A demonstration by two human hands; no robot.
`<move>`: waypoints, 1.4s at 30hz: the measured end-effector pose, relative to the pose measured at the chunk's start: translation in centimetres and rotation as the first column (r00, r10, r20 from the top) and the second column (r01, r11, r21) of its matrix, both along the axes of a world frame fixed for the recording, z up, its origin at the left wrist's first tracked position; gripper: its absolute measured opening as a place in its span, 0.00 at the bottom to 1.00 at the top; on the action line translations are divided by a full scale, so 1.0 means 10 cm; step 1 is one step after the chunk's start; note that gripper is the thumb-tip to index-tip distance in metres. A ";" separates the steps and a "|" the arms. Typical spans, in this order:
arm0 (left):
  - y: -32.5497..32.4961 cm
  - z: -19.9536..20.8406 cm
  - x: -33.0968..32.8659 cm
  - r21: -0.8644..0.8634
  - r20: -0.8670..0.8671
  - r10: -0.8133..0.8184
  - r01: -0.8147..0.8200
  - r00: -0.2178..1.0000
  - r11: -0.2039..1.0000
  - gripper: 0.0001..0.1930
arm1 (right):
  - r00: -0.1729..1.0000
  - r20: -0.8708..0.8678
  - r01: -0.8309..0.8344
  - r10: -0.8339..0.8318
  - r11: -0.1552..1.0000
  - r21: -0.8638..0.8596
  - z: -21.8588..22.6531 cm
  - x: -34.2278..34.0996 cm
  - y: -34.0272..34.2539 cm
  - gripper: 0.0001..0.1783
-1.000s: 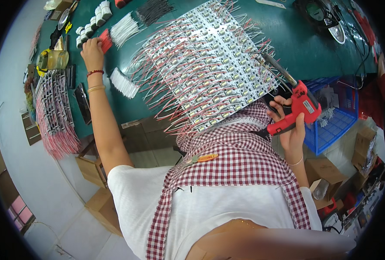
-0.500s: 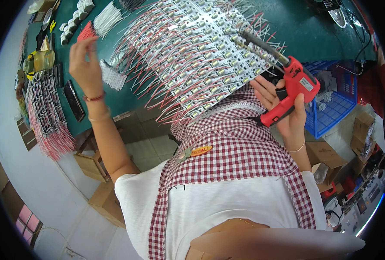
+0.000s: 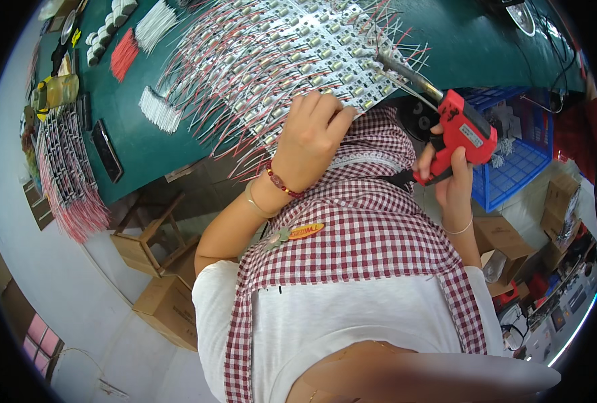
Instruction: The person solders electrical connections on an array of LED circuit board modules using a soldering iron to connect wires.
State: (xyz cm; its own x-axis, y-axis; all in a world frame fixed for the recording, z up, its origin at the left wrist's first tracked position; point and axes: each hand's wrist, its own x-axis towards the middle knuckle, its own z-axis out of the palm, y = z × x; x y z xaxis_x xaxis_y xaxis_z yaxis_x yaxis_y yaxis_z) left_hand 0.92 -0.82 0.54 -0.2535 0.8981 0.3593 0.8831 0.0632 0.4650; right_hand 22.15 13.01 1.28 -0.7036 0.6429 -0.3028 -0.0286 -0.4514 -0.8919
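My right hand (image 3: 451, 176) is wrapped round the handle of a red soldering gun (image 3: 465, 131). The gun's dark barrel points up and left, its tip over the right part of a large panel of small white circuit boards (image 3: 312, 64). Many red and white wires trail from the boards, mostly toward the left. At the panel's near edge, my left hand (image 3: 310, 138) is closed with its fingers curled down over the boards. Its fingertips are hidden, so what they grip, if anything, cannot be made out.
On the green table (image 3: 127, 158) lie white wire bundles (image 3: 160, 111), a red wire bundle (image 3: 123, 55), a phone (image 3: 107, 151) and a stack of wired boards (image 3: 70, 168). A blue plastic basket (image 3: 510, 181) stands to the right, with cardboard boxes (image 3: 503, 245) below. A wooden stool (image 3: 144, 245) is at left.
My left hand has come from the wire bundles at the left to the panel's near edge. My right fingers have closed round the soldering gun's handle. The gun has shifted slightly.
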 end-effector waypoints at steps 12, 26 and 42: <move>0.02 -0.04 -0.02 -0.011 -0.095 -0.044 0.043 0.994 0.999 0.11 | 0.992 0.099 -0.100 0.083 0.978 0.185 -0.31 0.77 -0.19 0.29; 0.01 -0.06 0.01 -0.022 -0.062 -0.028 0.027 0.998 0.999 0.17 | 0.984 0.103 -0.158 0.143 0.975 0.154 -0.50 0.82 -0.25 0.20; 0.04 -0.08 0.02 -0.023 -0.131 -0.049 0.046 0.990 0.999 0.13 | 0.991 0.068 -0.128 0.119 0.979 0.155 -0.46 0.80 -0.28 0.23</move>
